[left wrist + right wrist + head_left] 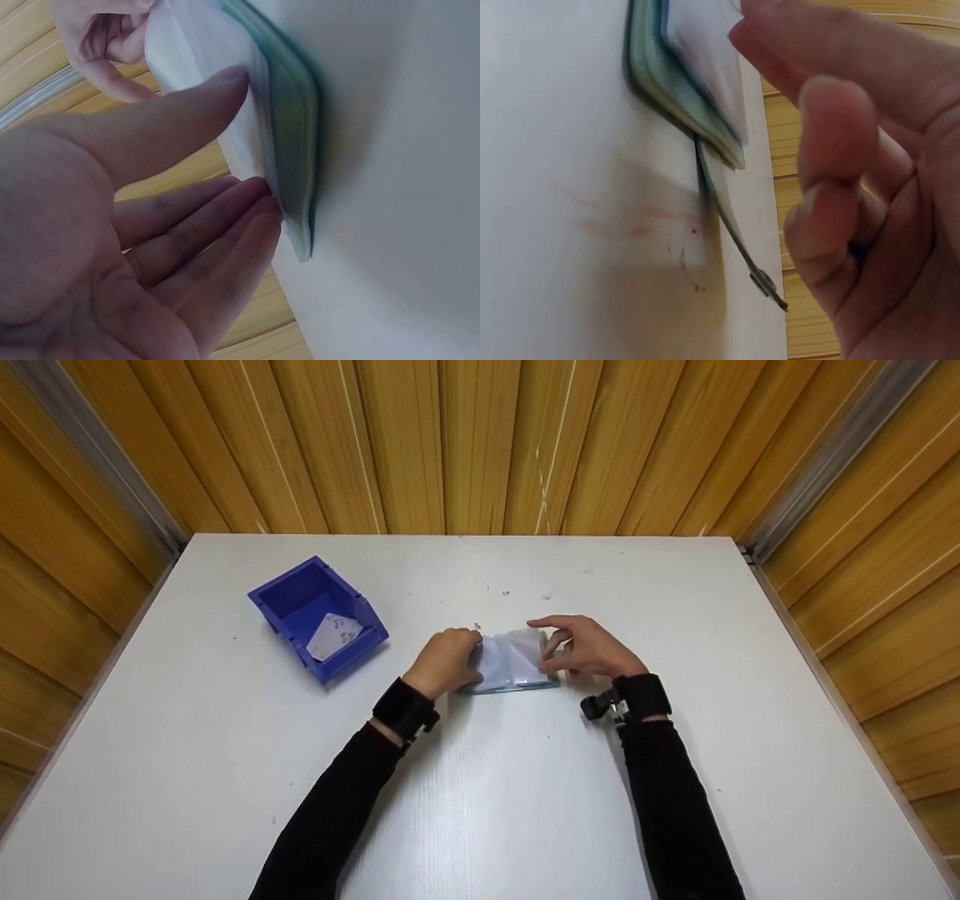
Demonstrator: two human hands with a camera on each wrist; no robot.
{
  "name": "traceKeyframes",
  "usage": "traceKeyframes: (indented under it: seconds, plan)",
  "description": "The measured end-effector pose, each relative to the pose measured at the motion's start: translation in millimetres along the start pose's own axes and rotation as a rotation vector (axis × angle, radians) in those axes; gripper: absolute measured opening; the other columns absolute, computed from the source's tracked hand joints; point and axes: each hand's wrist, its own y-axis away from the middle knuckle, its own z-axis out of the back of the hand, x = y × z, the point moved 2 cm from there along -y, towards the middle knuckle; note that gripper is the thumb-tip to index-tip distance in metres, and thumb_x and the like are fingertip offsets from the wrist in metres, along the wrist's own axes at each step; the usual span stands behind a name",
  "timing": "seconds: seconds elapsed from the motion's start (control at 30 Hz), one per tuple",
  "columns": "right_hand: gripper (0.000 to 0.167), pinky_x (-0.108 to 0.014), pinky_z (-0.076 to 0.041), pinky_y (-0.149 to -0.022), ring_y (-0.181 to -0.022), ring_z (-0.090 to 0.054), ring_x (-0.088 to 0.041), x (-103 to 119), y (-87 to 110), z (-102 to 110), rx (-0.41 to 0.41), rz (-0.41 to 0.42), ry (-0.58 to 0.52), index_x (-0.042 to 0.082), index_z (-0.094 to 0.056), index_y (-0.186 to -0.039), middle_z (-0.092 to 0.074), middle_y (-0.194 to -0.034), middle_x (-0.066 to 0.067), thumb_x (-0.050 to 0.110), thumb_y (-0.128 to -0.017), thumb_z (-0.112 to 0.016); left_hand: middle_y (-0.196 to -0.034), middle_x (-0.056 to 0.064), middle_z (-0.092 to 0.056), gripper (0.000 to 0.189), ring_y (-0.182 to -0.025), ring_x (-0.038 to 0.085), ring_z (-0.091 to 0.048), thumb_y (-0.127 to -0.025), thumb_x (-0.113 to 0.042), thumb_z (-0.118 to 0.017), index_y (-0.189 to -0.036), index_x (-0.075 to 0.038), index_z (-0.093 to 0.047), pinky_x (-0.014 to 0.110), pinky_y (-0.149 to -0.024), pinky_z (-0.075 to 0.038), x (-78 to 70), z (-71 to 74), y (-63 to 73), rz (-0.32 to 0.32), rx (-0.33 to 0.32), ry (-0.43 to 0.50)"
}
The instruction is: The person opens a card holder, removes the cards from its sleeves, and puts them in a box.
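Note:
A thin green card holder point(651, 71) lies on the table with whitish plastic sleeves point(510, 660) on top. My left hand point(444, 661) grips its left end, thumb on the near side of the sleeves and the other fingers along the far edge. At the right end is my right hand point(596, 649), thumb tip at the sleeves' edge beside a bent finger, index finger stretched over the far corner. Several of its fingertips point(836, 124) curl clear of the holder in the right wrist view. From the right end sticks out a narrow strap point(731, 229) with a small fastener.
To the left stands a blue plastic bin point(300, 600) with a white patterned piece point(334, 636) in it. Small marks dot the white table point(480, 810). Wood-patterned panels point(480, 450) wall off the table's back and sides.

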Motion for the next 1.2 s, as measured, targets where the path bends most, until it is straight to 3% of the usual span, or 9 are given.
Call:
traceKeyframes:
  seconds: [0.2,0.3,0.4,0.5,0.77,1.0,1.07,1.13,1.2]
  plan:
    - [0.086,-0.034,-0.055,-0.052,-0.056,-0.062,-0.02,7,0.0,-5,0.028,-0.037,-0.11,0.027,-0.034,-0.162,-0.072,-0.127,-0.012,0.03,-0.09,-0.082,-0.101,0.018,-0.071,0.042,-0.093,0.03,-0.065,-0.081,-0.008,-0.087,-0.116,0.007,-0.069,0.047,-0.09,-0.054,3.7,7.5,0.3,0.003,-0.041,0.016]
    - [0.088,-0.033,-0.055,-0.055,-0.059,-0.062,-0.02,10,-1.6,-11,0.069,-0.055,-0.139,0.032,-0.023,-0.165,-0.067,-0.138,-0.01,0.037,-0.095,-0.076,-0.119,0.024,-0.071,0.044,-0.11,0.039,-0.068,-0.089,-0.006,-0.078,-0.129,0.007,-0.065,0.05,-0.098,-0.054,6.8,18.1,1.3,0.014,-0.152,0.0]
    - [0.085,-0.031,-0.054,-0.055,-0.054,-0.058,-0.019,12,-4.2,-19,0.134,-0.065,-0.116,0.028,-0.018,-0.167,-0.066,-0.141,-0.008,0.035,-0.1,-0.07,-0.126,0.026,-0.069,0.039,-0.118,0.041,-0.066,-0.097,-0.008,-0.07,-0.132,0.007,-0.063,0.051,-0.102,-0.053,6.5,28.4,2.0,0.024,-0.282,-0.01]
    - [0.079,-0.029,-0.052,-0.054,-0.053,-0.056,-0.017,13,-6.9,-26,0.193,-0.055,-0.08,0.022,-0.02,-0.167,-0.064,-0.144,-0.006,0.026,-0.102,-0.066,-0.133,0.024,-0.066,0.043,-0.123,0.04,-0.063,-0.1,-0.016,-0.068,-0.137,0.004,-0.061,0.05,-0.106,-0.051,2.2,33.1,1.9,0.028,-0.318,0.006]
    - [0.074,-0.028,-0.052,-0.052,-0.052,-0.057,-0.019,17,-10.6,-33,0.217,-0.012,-0.034,0.018,-0.033,-0.163,-0.062,-0.147,-0.008,0.009,-0.099,-0.069,-0.132,0.026,-0.066,0.056,-0.122,0.041,-0.064,-0.09,-0.016,-0.081,-0.136,0.007,-0.06,0.049,-0.105,-0.052,-8.0,14.3,-0.3,-0.069,-0.146,0.002]
    - [0.078,-0.024,-0.051,-0.053,-0.051,-0.052,-0.014,10,-11.0,-24,0.124,-0.018,0.033,0.02,-0.044,-0.158,-0.063,-0.145,-0.004,-0.001,-0.09,-0.076,-0.118,0.023,-0.072,0.046,-0.11,0.038,-0.07,-0.082,-0.01,-0.087,-0.121,0.006,-0.068,0.048,-0.099,-0.054,-5.2,-1.9,-3.1,-0.023,-0.005,-0.064]
    - [0.078,-0.022,-0.048,-0.056,-0.063,-0.056,-0.015,5,-9.9,-18,0.088,-0.011,0.058,0.016,-0.047,-0.156,-0.064,-0.145,-0.004,-0.001,-0.087,-0.079,-0.112,0.021,-0.073,0.041,-0.106,0.037,-0.07,-0.082,-0.009,-0.087,-0.116,0.005,-0.069,0.048,-0.097,-0.055,-5.5,-2.3,-2.6,-0.013,0.016,-0.078]
    - [0.079,-0.02,-0.05,-0.067,-0.089,-0.065,-0.017,-1,-7.7,-13,0.056,-0.025,0.069,0.015,-0.051,-0.153,-0.064,-0.145,-0.003,0.0,-0.083,-0.084,-0.111,0.021,-0.073,0.039,-0.106,0.036,-0.07,-0.082,-0.008,-0.087,-0.115,0.005,-0.07,0.048,-0.097,-0.055,-6.4,-1.3,-1.5,-0.007,0.029,-0.077]
    - [0.08,-0.023,-0.05,-0.079,-0.121,-0.061,-0.019,-6,-5.5,-9,0.037,-0.049,0.061,0.014,-0.053,-0.152,-0.063,-0.146,-0.002,0.001,-0.08,-0.087,-0.11,0.021,-0.074,0.037,-0.106,0.036,-0.07,-0.082,-0.007,-0.087,-0.113,0.005,-0.07,0.048,-0.097,-0.055,-6.8,-0.1,-0.1,-0.007,0.033,-0.08]
